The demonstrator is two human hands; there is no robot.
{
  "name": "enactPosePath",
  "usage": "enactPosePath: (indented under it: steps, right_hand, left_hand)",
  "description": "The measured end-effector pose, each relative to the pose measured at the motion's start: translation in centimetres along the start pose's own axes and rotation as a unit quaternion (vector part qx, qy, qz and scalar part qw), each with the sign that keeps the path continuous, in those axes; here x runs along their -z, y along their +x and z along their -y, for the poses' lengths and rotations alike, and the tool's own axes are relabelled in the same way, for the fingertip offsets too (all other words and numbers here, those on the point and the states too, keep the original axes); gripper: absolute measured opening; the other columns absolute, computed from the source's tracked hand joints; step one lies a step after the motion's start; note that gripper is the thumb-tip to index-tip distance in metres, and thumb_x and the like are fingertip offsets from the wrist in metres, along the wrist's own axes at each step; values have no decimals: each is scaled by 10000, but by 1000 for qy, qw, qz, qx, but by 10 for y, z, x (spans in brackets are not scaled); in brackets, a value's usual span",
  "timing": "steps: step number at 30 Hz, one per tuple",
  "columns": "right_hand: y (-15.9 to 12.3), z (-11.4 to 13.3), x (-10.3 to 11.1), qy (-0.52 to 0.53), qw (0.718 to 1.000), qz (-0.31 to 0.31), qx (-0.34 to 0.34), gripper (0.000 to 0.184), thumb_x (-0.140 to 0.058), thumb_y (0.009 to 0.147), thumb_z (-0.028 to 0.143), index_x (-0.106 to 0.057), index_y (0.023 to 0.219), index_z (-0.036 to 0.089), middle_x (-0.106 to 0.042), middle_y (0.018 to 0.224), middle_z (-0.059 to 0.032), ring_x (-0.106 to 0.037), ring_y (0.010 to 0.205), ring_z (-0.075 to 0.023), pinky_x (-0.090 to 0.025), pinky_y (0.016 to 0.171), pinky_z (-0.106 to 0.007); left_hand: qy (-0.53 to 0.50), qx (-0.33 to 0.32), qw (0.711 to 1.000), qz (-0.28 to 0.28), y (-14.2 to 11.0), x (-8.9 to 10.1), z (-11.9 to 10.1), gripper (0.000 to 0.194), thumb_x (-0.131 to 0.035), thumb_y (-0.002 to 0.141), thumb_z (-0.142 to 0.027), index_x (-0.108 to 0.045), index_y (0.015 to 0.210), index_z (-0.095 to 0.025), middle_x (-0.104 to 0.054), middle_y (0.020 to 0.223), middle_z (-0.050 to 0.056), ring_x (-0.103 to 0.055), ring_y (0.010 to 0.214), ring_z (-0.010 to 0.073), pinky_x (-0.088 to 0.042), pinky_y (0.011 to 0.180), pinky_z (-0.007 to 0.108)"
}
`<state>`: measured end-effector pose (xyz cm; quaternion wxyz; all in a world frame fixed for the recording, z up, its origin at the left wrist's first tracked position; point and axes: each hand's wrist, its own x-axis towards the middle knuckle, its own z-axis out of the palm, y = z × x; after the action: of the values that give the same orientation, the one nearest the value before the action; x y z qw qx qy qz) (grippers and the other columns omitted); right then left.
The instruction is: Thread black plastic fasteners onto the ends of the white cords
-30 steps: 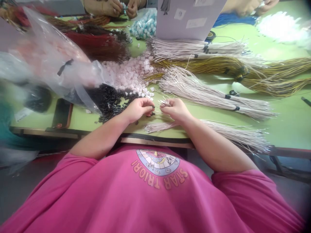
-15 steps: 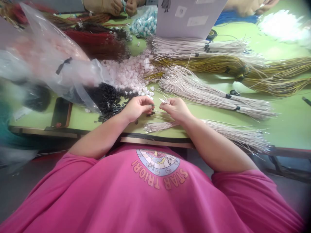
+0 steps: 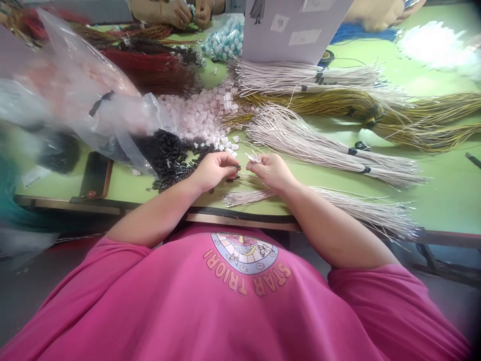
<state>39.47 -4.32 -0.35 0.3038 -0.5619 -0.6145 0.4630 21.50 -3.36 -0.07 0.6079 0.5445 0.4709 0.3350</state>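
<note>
My left hand (image 3: 214, 170) pinches a small black connector housing (image 3: 236, 167) between thumb and fingertips. Facing it across a narrow gap, my right hand (image 3: 272, 171) is closed on several white wires (image 3: 254, 158), whose ends stick out past the fingertips. Below my right hand lies a bundle of white wires (image 3: 248, 196) along the table's front edge. Beside my left wrist spreads a heap of black connector housings (image 3: 171, 155). Behind both hands is a pile of white connector housings (image 3: 206, 110). Whether a wire touches the black housing is too small to tell.
Tied white wire bundles (image 3: 323, 145) and a yellow-brown bundle (image 3: 338, 105) lie at right. A clear plastic bag (image 3: 124, 110) and a dark phone-like case (image 3: 95, 174) are at left. A lilac panel (image 3: 285, 30) stands behind. Other people's hands (image 3: 180, 12) work across the table.
Both hands stay almost in place, with a slight shift of the fingertips and the white wire ends. The view has moved a little.
</note>
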Motion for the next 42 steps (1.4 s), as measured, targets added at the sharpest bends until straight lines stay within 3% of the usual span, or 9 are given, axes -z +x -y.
enactPosePath:
  steps: [9, 12, 14, 18, 23, 27, 33, 39, 42]
  right_hand:
    - [-2, 0, -4, 9, 999, 31, -3, 244, -525, 681, 370, -489, 593, 146, -367, 531, 45, -317, 513, -68, -252, 499, -222]
    - [-2, 0, -4, 9, 999, 29, 16, 234, -523, 691, 364, -544, 629, 139, -397, 544, 40, -342, 530, -75, -279, 522, -224]
    - [-2, 0, -2, -3, 999, 9, 37, 236, -538, 687, 360, -576, 635, 133, -445, 579, 27, -383, 566, -85, -307, 555, -229]
    - [-1, 0, 1, -1, 999, -7, 37, 239, -591, 649, 365, -628, 661, 129, -535, 643, 5, -454, 613, -107, -348, 600, -243]
    - [2, -8, 2, 45, 999, 20, -14, 266, -600, 651, 394, -634, 690, 132, -556, 586, 1, -453, 538, -101, -356, 553, -243]
    - [5, -11, 3, 49, 998, 35, -6, 265, -569, 682, 393, -606, 652, 132, -577, 580, -17, -448, 511, -94, -351, 539, -237]
    - [2, -5, 3, 32, 999, 43, -4, 169, -551, 655, 310, -547, 614, 145, -490, 520, 26, -389, 483, -77, -296, 496, -226]
    - [-1, -1, 2, 48, 998, 36, -27, 91, -526, 597, 233, -542, 611, 144, -414, 496, 45, -331, 455, -65, -244, 456, -225]
    - [0, -2, 2, 67, 996, 43, -30, 96, -528, 589, 230, -555, 618, 142, -419, 494, 44, -330, 451, -66, -248, 454, -226]
  left_hand:
    - [97, -9, 995, -5, 0, -4, 10, 176, -662, 661, -203, -647, 817, -123, -656, 675, 28, -593, 584, 113, -485, 595, 258]
    - [177, -30, 984, 9, 0, 0, 8, 175, -638, 694, -236, -640, 840, -140, -665, 738, 35, -603, 634, 128, -487, 633, 270]
    - [291, -63, 955, 18, -3, 6, 2, 140, -608, 717, -233, -641, 830, -156, -660, 800, 38, -603, 695, 139, -480, 685, 279]
    - [505, -89, 858, 35, -6, 33, -19, 169, -544, 747, -202, -656, 872, -185, -641, 932, 49, -587, 830, 172, -450, 788, 294]
    - [607, -5, 790, -84, 7, 79, -27, 240, -505, 762, -208, -656, 948, -192, -650, 936, 77, -591, 825, 211, -443, 795, 328]
    - [608, 6, 791, -74, 20, 94, -16, 211, -552, 725, -252, -671, 890, -198, -653, 850, 81, -587, 791, 224, -442, 768, 326]
    - [627, 12, 776, -72, 20, 90, -12, 185, -552, 685, -214, -650, 841, -200, -638, 800, 84, -572, 728, 224, -432, 691, 321]
    - [579, -6, 813, -58, 12, 77, -29, 262, -527, 679, -177, -634, 917, -207, -641, 855, 74, -575, 753, 224, -434, 693, 315]
    - [581, -1, 813, -46, 14, 78, -33, 242, -525, 690, -179, -645, 898, -201, -641, 865, 81, -576, 787, 233, -430, 726, 321]
